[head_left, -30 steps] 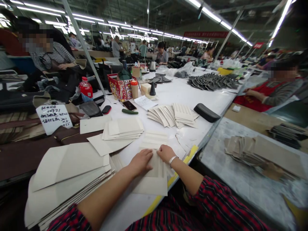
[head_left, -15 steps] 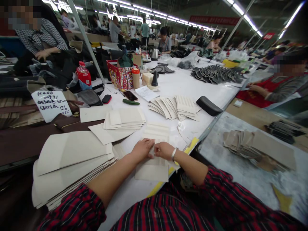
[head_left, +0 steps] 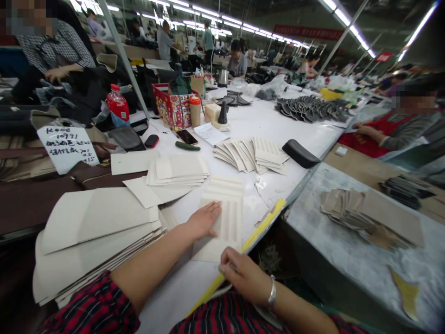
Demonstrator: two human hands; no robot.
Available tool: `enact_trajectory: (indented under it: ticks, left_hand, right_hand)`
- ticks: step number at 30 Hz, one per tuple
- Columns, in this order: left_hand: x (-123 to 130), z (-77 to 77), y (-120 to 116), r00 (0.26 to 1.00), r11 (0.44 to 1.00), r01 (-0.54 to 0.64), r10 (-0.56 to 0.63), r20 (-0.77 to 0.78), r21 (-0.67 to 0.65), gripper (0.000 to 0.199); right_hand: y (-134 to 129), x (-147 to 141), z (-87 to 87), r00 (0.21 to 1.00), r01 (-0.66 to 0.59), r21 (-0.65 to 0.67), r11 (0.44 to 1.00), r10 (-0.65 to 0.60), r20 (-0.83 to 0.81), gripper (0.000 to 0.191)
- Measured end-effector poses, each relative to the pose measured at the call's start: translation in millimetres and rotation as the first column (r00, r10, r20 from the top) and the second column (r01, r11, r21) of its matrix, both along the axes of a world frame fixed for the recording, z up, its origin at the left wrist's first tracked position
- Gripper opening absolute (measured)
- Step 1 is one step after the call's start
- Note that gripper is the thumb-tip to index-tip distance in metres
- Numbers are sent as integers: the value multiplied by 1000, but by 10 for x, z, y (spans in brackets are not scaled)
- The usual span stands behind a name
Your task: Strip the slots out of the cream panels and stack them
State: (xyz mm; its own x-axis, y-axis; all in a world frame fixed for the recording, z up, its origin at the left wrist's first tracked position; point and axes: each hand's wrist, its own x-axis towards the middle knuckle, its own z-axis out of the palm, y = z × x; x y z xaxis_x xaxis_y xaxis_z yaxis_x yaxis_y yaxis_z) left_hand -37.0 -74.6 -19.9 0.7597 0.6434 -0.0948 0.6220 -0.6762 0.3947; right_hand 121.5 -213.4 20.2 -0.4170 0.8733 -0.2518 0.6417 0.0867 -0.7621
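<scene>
My left hand (head_left: pixel 204 221) lies flat with fingers stretched over a cream panel (head_left: pixel 231 221) that has raised lengthwise bands, near the table's front edge. Behind it, partly covered, lies another banded cream panel (head_left: pixel 225 184). At the yellow-taped edge, close to the panel's lower corner, my right hand (head_left: pixel 243 273) is closed with its fingers curled. Whatever is inside those fingers is hidden. A silver bracelet (head_left: pixel 272 291) circles the right wrist. To the left of my left hand are large curved cream panels (head_left: pixel 100 218) in a stack, with smaller cream pieces (head_left: pixel 181 169) stacked behind.
Fanned banded pieces (head_left: pixel 250 155) and a black case (head_left: pixel 301 153) lie farther back. Beyond stand a patterned red box (head_left: pixel 174 109), an orange-lidded bottle (head_left: pixel 195 112) and a phone (head_left: pixel 187 137). A lower side table (head_left: pixel 333 232) bears grey-beige pieces. A person in a red apron (head_left: pixel 371 132) sits at right.
My right hand has left the panel, moving down and toward me to the table edge. My left hand stays on the panel, now flatter, and the panel's raised bands show.
</scene>
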Motion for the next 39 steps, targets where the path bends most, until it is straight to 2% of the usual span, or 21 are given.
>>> enact_trajectory:
  ticks: [2,4,7,9,12,18,23,25,27,29,31,33,35,39]
  left_hand:
    - [34,27,33,996,996,-84,85,26,-9,65]
    - [95,68,109,978,979,-204,204,37,-2,50]
    - [204,121,260,946,946,-324,323,20,17,32]
    - [261,137,360,930,930,-367,367,-2,11,24]
    - [307,142,497,920,920,-391,389,-46,-37,18]
    - [345,137,704,944,935,-325,314,-98,-143,10]
    - [289,155,576,951,944,-309,306,-41,-114,8]
    - [205,166,441,941,939,-333,337,34,-89,18]
    - [92,162,289,929,936,-344,351,115,-76,37]
    - [-20,148,149,942,951,-303,310,128,-65,50]
    - [-101,139,52,971,973,-225,228,69,-42,58]
    - [-135,142,17,986,986,-166,166,-7,-12,65]
    - [-136,154,36,989,991,-133,133,-57,5,68]
    - [-143,149,114,996,996,-84,84,-26,0,69]
  right_hand:
    - [429,96,15,981,180,92,979,-186,55,21]
    - [945,166,-2,942,259,155,953,-285,179,25]
    - [1544,172,-82,868,261,153,953,-301,395,28]
    - [1737,130,-141,840,216,111,970,-242,485,28]
    - [1818,68,-198,821,173,75,982,-186,540,29]
    - [1863,41,-295,812,230,13,973,-200,548,28]
    - [1849,26,-312,806,210,66,975,-211,552,30]
    - [1817,32,-280,812,174,80,981,-190,552,30]
    - [1772,47,-243,827,153,100,983,-183,532,28]
    - [1715,61,-214,853,153,165,974,-215,476,25]
    - [1665,62,-198,882,138,238,961,-228,412,24]
    - [1650,43,-191,898,81,263,961,-185,400,30]
    - [1691,5,-189,884,16,235,972,-124,450,30]
    - [1858,-103,-179,834,-46,187,981,-65,547,22]
